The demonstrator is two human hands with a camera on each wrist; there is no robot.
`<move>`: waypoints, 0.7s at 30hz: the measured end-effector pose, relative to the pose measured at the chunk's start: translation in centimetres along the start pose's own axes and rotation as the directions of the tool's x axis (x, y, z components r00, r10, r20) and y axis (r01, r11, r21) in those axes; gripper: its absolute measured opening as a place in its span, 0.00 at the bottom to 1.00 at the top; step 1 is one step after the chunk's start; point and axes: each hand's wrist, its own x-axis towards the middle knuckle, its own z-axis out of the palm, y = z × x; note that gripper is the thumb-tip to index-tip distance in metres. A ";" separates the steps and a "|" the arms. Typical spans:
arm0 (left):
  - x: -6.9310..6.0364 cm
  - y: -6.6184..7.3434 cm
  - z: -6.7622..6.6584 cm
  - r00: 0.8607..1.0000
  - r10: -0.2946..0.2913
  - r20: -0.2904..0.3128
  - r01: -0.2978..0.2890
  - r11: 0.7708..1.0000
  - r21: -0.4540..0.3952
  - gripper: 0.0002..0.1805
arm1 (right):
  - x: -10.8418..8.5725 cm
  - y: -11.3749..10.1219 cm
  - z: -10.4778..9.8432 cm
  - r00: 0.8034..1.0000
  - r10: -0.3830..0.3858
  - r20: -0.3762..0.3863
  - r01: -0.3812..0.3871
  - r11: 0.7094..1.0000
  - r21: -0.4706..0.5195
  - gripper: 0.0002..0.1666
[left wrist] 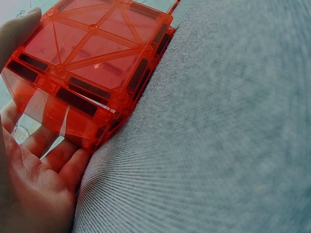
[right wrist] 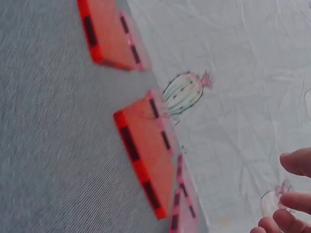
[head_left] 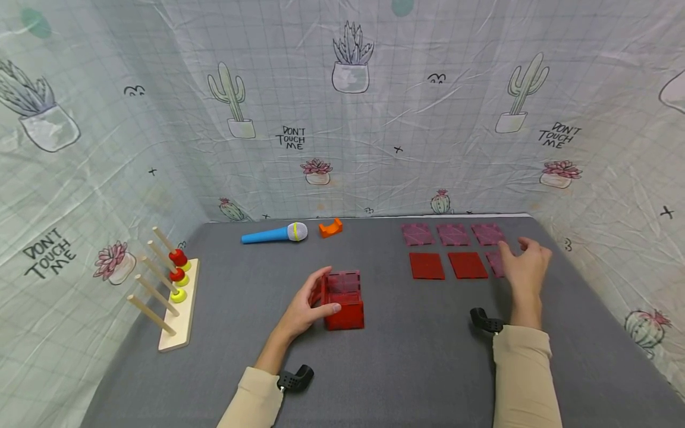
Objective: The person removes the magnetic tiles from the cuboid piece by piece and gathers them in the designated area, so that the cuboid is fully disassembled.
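My left hand (head_left: 301, 309) holds a small box of translucent red magnetic tiles (head_left: 345, 316), thumb on the near side and fingers round the left. The box looks open at the top in the head view, and a pinkish panel forms its far wall. Up close, one red tile face (left wrist: 92, 36) shows dark magnets along its edges. Far right, my right hand (head_left: 525, 266) is just over a purple-pink tile (head_left: 495, 264), partly covering it; thumb and fingers stand apart with nothing visible between them. Two red tiles (head_left: 426, 266) (head_left: 468, 265) lie left of that one.
Purple-pink tiles (head_left: 453, 235) form a row behind the red ones. A blue toy microphone (head_left: 273, 234) and an orange bracket-shaped piece (head_left: 330, 228) lie at the back. On the left stands a wooden peg board (head_left: 184, 318) with red and yellow beads. Printed cloth (head_left: 374, 119) walls the table.
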 end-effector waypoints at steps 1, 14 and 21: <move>0.0 0.0 0.0 1.000 0.000 0.000 0.000 1.000 0.000 0.44 | -0.1 -0.2 0.0 1.000 -0.007 -0.002 0.007 1.000 0.003 0.38; 0.1 0.0 -0.1 1.000 -0.009 -0.001 0.009 1.000 -0.004 0.45 | -0.8 -2.7 0.1 0.991 -0.130 0.003 0.130 0.991 0.002 0.37; 0.0 0.0 0.0 1.000 -0.003 0.002 0.003 1.000 -0.015 0.44 | -1.6 -4.3 0.3 0.987 -0.163 0.004 0.163 0.987 -0.009 0.36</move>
